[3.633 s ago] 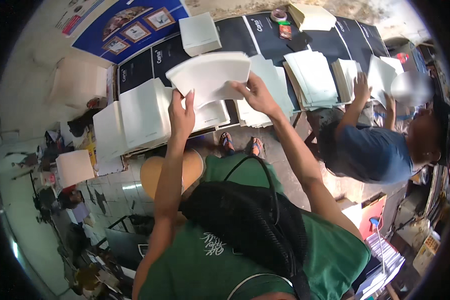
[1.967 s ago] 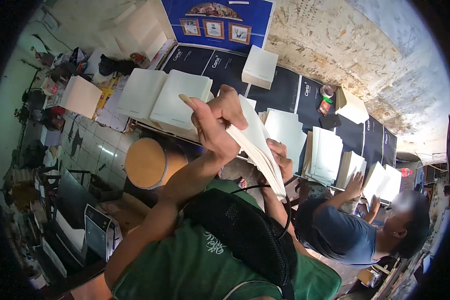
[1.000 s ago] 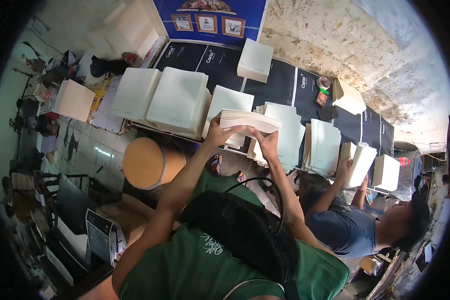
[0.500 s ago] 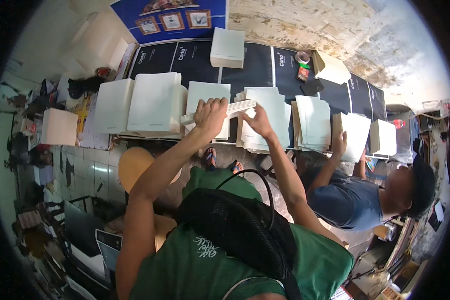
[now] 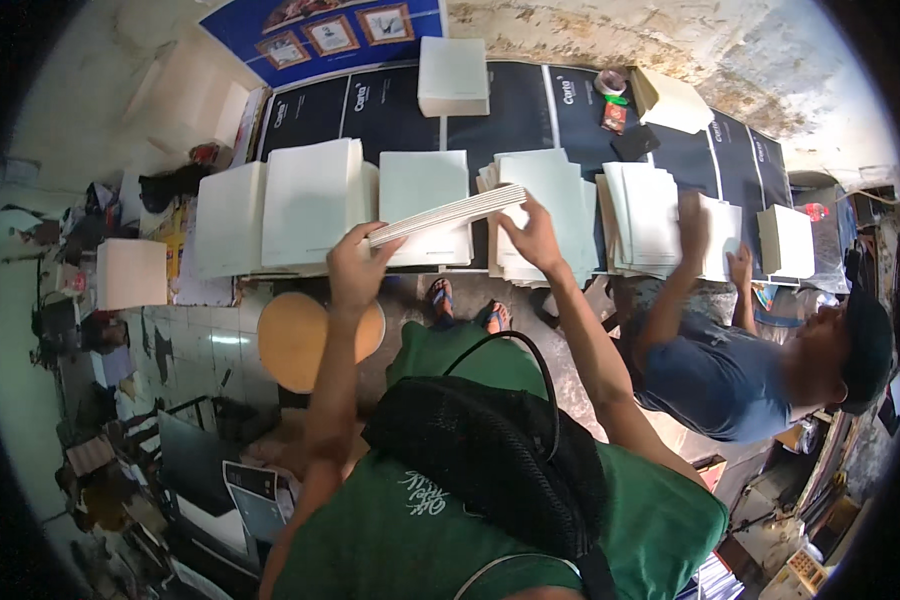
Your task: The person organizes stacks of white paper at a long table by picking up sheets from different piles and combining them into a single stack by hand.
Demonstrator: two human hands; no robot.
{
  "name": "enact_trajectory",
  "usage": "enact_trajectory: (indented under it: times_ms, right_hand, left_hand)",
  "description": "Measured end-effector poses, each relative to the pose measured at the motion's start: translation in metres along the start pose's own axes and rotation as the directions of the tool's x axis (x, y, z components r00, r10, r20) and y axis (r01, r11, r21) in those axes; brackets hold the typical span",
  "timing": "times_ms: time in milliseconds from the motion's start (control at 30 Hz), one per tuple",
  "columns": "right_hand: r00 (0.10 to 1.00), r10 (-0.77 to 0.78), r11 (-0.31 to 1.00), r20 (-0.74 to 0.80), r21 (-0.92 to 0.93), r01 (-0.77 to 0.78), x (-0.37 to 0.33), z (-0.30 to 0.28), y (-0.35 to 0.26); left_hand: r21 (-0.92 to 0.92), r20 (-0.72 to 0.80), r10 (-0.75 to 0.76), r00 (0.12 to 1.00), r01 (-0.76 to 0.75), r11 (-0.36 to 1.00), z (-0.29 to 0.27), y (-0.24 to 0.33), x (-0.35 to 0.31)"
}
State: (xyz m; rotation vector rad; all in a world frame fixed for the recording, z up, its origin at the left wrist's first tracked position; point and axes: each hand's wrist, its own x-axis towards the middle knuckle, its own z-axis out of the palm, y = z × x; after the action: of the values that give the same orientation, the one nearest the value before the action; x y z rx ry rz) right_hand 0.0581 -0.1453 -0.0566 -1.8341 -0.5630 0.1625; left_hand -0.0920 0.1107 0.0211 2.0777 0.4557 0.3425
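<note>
Between my hands a thin stack of folded paper sections (image 5: 448,215) is held slanting, its layered edge toward me and its right end higher. My left hand (image 5: 358,268) grips the lower left end, thumb on the near side. At the other end, my right hand (image 5: 535,238) pinches the corner with thumb and fingers. Behind and below the held sections lies a pale paper stack (image 5: 425,180) on the table. A looser, fanned pile of sections (image 5: 550,190) sits just right of it, partly hidden by my right hand.
Tall paper stacks (image 5: 305,205) stand at the left of the dark-covered table (image 5: 385,110); another stack (image 5: 452,75) is farther back. On the right, a co-worker (image 5: 720,380) handles a fanned pile (image 5: 642,215). A tape roll (image 5: 611,82) lies behind. A round stool (image 5: 295,342) stands below.
My left hand has shifted from over the top of the held sections down to their left end. My right hand stays at the right end. The co-worker's hand has lifted and moved.
</note>
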Motion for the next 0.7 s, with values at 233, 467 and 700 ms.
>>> enact_trajectory:
  times_ms: [233, 467, 700]
  right_hand:
    - [0.986, 0.083, 0.981, -0.143, 0.183, -0.056, -0.026, 0.007, -0.042]
    - [0.992, 0.103, 0.975, -0.075, 0.205, -0.086, -0.023, 0.000, -0.040]
    - [0.984, 0.115, 0.969, -0.140, 0.233, -0.080, -0.022, -0.005, -0.047]
  left_hand:
    - [-0.073, -0.376, 0.041, 0.926, -0.073, 0.995, 0.063, -0.003, -0.047]
    - [-0.300, -0.253, -0.139, 0.958, 0.059, 0.952, 0.054, 0.033, -0.049]
    - [-0.321, -0.267, -0.109, 0.958, 0.019, 0.947, 0.053, 0.043, -0.040]
